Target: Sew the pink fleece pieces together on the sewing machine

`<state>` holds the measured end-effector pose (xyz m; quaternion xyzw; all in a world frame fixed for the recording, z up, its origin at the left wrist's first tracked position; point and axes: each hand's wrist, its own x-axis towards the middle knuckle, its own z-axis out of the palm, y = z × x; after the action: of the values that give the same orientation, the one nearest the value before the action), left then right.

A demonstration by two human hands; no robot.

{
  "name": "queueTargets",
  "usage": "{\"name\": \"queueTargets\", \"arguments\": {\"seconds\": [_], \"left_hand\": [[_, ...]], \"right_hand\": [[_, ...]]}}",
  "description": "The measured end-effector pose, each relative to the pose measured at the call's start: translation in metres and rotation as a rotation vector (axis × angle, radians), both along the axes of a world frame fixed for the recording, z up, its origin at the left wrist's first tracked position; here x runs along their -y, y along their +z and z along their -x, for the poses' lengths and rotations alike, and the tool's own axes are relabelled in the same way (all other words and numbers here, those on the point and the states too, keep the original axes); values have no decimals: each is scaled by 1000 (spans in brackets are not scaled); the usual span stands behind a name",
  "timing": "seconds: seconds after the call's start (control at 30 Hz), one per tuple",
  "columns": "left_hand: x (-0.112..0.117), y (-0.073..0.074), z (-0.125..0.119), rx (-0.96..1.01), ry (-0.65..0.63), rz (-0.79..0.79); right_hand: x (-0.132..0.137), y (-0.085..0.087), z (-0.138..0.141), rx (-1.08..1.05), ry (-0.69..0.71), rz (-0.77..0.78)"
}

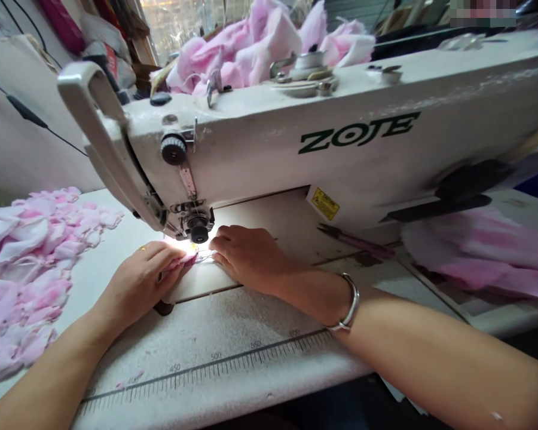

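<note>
A white sewing machine (260, 155) stretches across the view, its lamp lighting the needle area. Beneath the needle lies a small piece of pink fabric (186, 260). My left hand (137, 280) grips that piece, thumb and fingers closed on its near left edge. On the other side of the needle, my right hand (246, 254) rests by the machine bed with its fingers curled together. Thin thread seems to run between the fabric and those fingertips, but what they pinch is too small to make out. The presser foot is mostly hidden by glare.
Pink and white fabric pieces (31, 257) are heaped on the table at left, with another pile (260, 42) behind the machine. Thread snips (356, 240) lie on the bed at right, near more pink fabric (479, 251). A printed ruler (215, 364) follows the front edge.
</note>
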<state>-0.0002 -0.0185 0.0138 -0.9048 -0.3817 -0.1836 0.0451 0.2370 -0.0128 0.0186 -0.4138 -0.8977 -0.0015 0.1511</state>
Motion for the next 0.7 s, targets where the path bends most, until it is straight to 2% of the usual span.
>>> {"name": "queueTargets", "arguments": {"seconds": [0.1, 0.27, 0.53, 0.7], "left_hand": [[-1, 3, 0, 10, -87, 24], [-2, 3, -1, 4, -119, -31], [5, 4, -4, -137, -27, -46], [5, 7, -2, -143, -56, 3]], "right_hand": [[0, 0, 3, 28, -2, -28], [0, -1, 7, 75, 65, -64], [3, 0, 9, 97, 80, -63], [3, -1, 8, 112, 69, -77]]}}
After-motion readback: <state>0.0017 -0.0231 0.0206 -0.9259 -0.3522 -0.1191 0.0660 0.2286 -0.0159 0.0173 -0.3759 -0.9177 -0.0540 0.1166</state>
